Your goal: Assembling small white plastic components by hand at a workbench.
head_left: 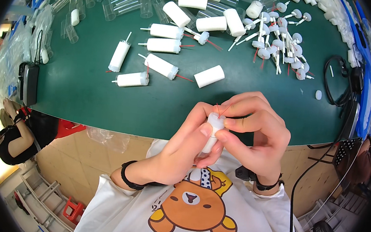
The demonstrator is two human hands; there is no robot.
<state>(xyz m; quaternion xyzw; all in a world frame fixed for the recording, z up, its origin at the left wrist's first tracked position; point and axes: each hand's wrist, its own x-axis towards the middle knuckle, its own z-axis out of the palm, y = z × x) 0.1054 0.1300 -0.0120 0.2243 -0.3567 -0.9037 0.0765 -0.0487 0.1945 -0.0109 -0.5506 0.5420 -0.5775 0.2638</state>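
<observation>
We find both hands' fingers (208, 128) pinching the white cylinder (213, 131) above the counter (91, 91); its red thread (219, 110) may snap if tugged.

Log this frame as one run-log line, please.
left hand: grips white cylinder | right hand: pinches its cap, red thread at top | green table: finished cylinders, caps

Five wick-fitted white cylinders (164, 31) lie finished; two hands (183, 148) work.
</observation>
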